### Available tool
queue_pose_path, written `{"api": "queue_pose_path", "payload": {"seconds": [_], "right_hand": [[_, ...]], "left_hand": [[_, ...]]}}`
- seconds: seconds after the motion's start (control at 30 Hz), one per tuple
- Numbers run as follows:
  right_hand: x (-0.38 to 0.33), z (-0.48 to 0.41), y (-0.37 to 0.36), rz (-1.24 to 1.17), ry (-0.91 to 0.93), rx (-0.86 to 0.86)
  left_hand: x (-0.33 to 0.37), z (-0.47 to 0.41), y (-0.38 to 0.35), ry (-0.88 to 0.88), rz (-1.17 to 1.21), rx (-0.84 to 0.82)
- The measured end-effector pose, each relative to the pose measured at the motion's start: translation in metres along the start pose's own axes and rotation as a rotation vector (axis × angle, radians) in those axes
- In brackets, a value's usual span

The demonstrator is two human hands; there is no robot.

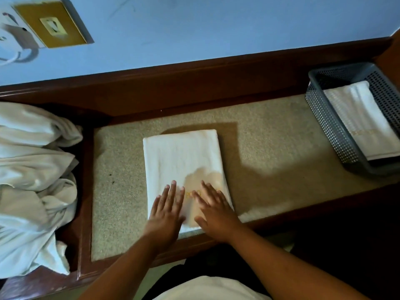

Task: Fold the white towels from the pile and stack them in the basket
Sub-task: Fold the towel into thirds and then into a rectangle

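Nearest: left hand (166, 211) and right hand (215, 213), side by side, palms down, fingers straight and slightly spread. Grip nothing; press flat on the near end of the folded towel (184, 156), to either side of faint yellow lettering (188, 194).

Beneath them: folded towel, a neat white oblong of several layers, lying lengthwise away from the body at the middle of the worktop (270, 137), near end close to the front rim. Apparently the smoothing step, with the transfer to the basket not yet begun.

Handling, as judged: soft, limp and light. Thick enough to keep shape while supported, but liable to sag and fall open if lifted by one corner or one layer. Neither slippery nor fragile. Best taken along both long sides, or with one hand slid beneath and one on top, to keep all layers together.

To the left, at mid depth: pile (32, 169) of unfolded white towels, crumpled, heaped against the wooden frame (86, 191) beside the worktop. More folding to come, by the look of it.

Farther off, at the right end: grey perforated basket (324, 120), set askew, well apart from the folded towel. Inside, a stacked towel (357, 113) laid flat; number of towels beneath not clear.

Farthest: pale blue wall (216, 29) with a brass socket plate (52, 24).
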State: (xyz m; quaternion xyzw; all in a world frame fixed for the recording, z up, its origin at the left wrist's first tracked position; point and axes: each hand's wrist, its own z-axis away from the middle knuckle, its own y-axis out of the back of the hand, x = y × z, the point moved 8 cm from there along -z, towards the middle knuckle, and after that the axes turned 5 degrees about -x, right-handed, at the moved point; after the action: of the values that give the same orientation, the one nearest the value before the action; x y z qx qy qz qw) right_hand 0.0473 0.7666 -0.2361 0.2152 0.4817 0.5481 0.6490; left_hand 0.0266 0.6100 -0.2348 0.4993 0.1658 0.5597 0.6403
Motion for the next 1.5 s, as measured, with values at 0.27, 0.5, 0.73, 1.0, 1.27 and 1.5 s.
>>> {"api": "queue_pose_path", "payload": {"seconds": [0.27,0.5,0.73,1.0,1.27,1.5], "right_hand": [[0.057,0.003,-0.037,-0.216,-0.435,-0.234],[0.088,0.016,-0.003,-0.187,-0.641,0.182],[0.02,-0.046,0.019,0.138,0.036,0.173],[0.061,-0.063,-0.002,0.049,-0.156,0.208],[0.031,-0.134,0.087,0.039,-0.09,0.416],[0.054,-0.207,0.074,0.035,-0.106,0.423]], "left_hand": [[-0.03,-0.01,-0.042,0.114,0.011,-0.256],[-0.055,-0.004,-0.016,0.317,0.089,-0.083],[-0.016,-0.055,0.035,-0.071,-0.126,0.148],[-0.042,-0.073,0.006,0.033,-0.073,0.164],[-0.032,-0.126,0.073,-0.081,-0.071,0.387],[-0.073,-0.176,0.064,0.02,0.033,0.393]]}}
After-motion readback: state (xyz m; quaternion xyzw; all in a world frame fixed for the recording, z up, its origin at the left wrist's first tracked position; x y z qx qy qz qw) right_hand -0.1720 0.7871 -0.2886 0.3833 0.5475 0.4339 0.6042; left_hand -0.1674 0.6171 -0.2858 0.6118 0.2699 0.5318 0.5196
